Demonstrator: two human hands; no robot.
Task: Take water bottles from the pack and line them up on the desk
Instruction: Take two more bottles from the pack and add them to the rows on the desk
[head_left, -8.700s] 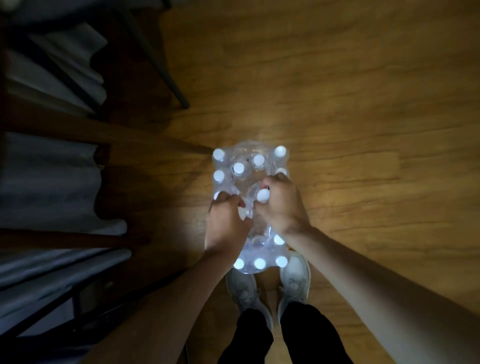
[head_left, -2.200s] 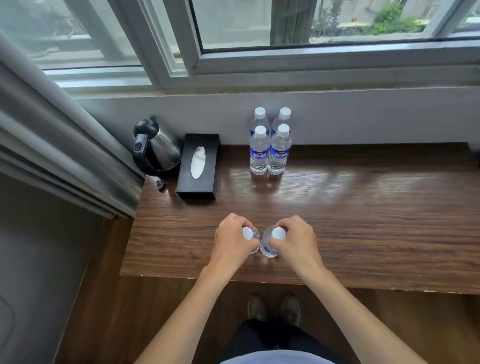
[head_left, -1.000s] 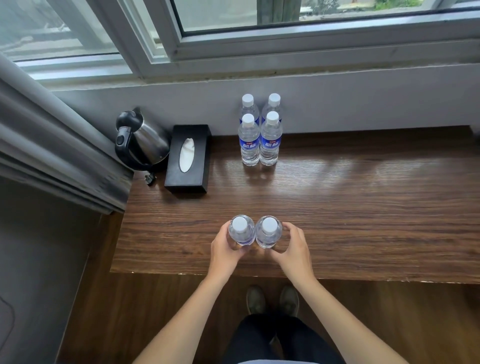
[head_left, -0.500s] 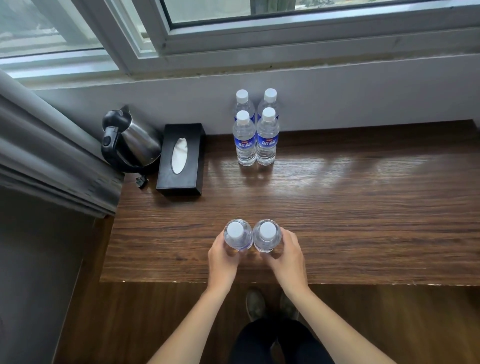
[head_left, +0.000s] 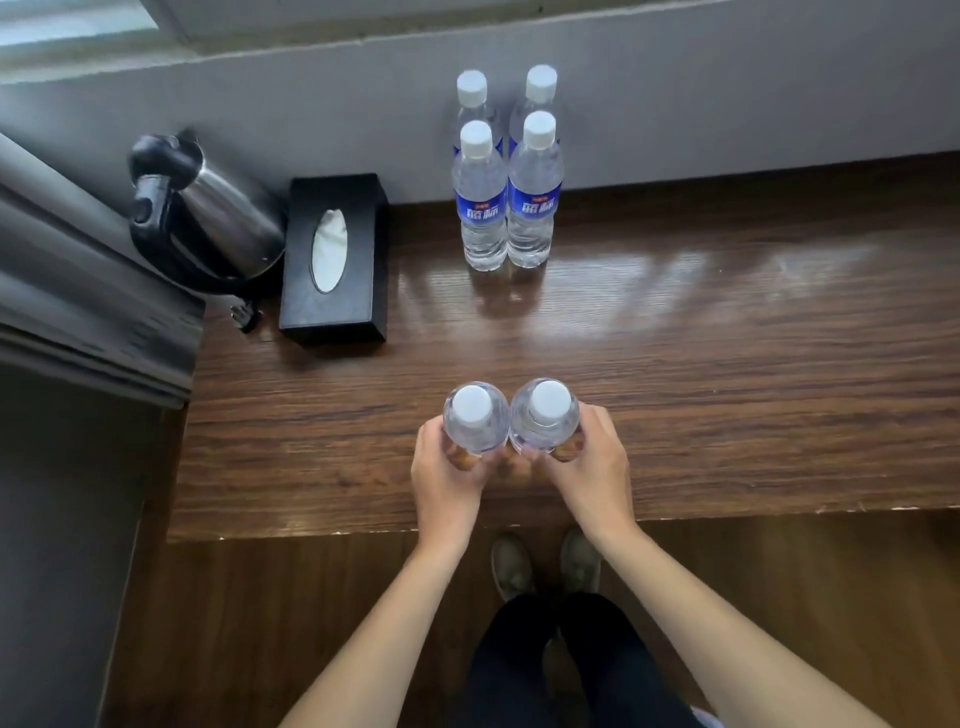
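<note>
Both hands are on bottles near the front edge of the desk (head_left: 727, 364). Left hand (head_left: 447, 467) wraps the left bottle (head_left: 475, 418) from its near-left side, fingers curled round the body below the cap. Right hand (head_left: 587, 467) wraps the right bottle (head_left: 544, 414) the same way from the near-right side. The two bottles are upright, white caps up, seen almost straight from above, and touching each other side by side. Can't tell whether their bases are on the wood or just off it; the hands and bottle bodies hide that. At the back of the desk, against the grey wall (head_left: 727, 104), four more bottles stand upright in a tight two-by-two block: front pair (head_left: 506, 208) with blue labels facing the camera, back pair (head_left: 506, 93) directly behind, mostly hidden apart from necks and caps. That block is well apart from the held pair, roughly in line with it front to back. Left of the block sits a black tissue box (head_left: 337, 260) with a tissue showing in its oval slot. Just beside it, in the back-left corner, is a steel kettle (head_left: 208, 213) with black handle and lid. A grey curtain (head_left: 78, 286) hangs at the left edge. Below the desk edge: wooden floor, the person's shoes (head_left: 545, 564) and dark trousers.
</note>
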